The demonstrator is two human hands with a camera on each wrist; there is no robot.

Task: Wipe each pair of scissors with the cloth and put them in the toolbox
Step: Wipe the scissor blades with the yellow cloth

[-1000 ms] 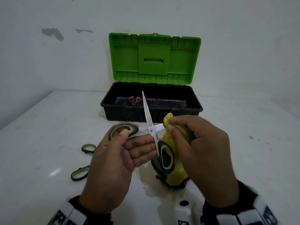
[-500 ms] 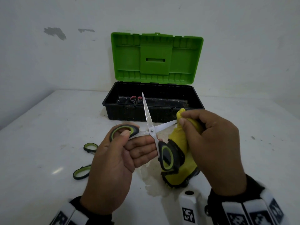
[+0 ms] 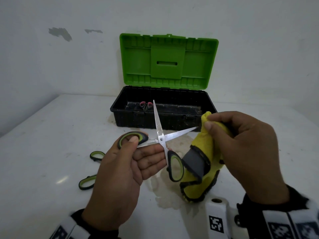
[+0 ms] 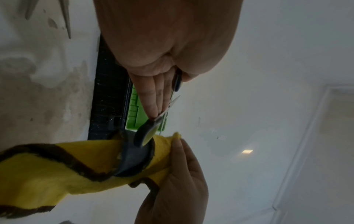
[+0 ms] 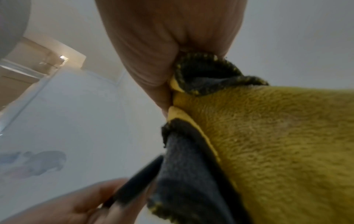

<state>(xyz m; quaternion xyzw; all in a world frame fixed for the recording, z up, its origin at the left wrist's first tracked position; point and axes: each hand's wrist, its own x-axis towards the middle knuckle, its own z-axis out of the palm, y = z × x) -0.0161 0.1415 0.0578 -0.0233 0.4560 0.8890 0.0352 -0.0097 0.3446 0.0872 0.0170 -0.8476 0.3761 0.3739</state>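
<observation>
A smooth white tabletop (image 3: 43, 135), mottled with pale damp-looking stains, meets a white wall (image 3: 51, 66) with flaked grey patches. At the back stands a rectangular moulded-plastic toolbox (image 3: 155, 121) with a ribbed black tub and a bright green lid (image 3: 168, 61) raised upright against the wall; inside the tub lies a small pair of scissors with pink-lined grey handles (image 3: 146, 105).

The right hand (image 3: 241, 147) has its thumb and curled fingers bunched round a fuzzy yellow microfibre cloth with dark stitched edging and a grey reverse (image 3: 205, 149); the cloth's upper tip sits at the point of one blade, its loose end drooping to the table.

The left hand (image 3: 124, 171) holds, above the table in front of the toolbox, a pair of steel-bladed scissors with black-and-lime oval loop handles (image 3: 161, 138). The thumb presses on one loop with the fingers curled beneath. The blades are spread wide in an X, one pointing up toward the toolbox, the other toward the cloth; the metal looks smeared and dull.

On the table left of that hand lie two more black-and-lime handle loops (image 3: 97, 155), belonging to a second pair partly hidden by the hand.
</observation>
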